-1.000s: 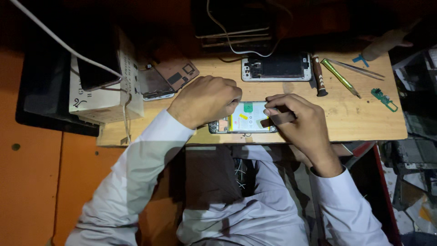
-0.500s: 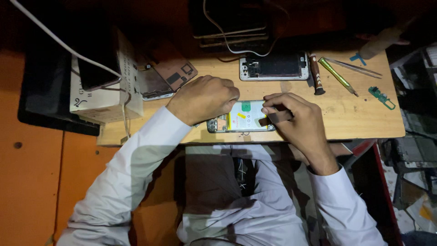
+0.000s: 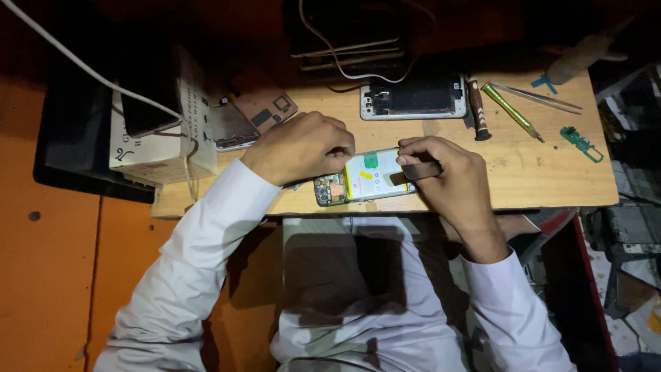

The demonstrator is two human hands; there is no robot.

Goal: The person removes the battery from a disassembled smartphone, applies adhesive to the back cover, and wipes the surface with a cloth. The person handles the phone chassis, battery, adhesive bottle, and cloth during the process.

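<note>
Dim wooden bench (image 3: 551, 172): opened phone (image 3: 365, 178) lies long axis left-right at the near edge, left hand (image 3: 299, 146) curled, pinning its left end, right hand (image 3: 451, 178) pinching what looks like a dark flat tool (image 3: 412, 173) over its right end.

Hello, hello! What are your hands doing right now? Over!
Left hand steadies opened phone with pale battery. Right hand presses dark flat tool onto it. Nothing blocking; brown-handled screwdriver lies apart.
</note>
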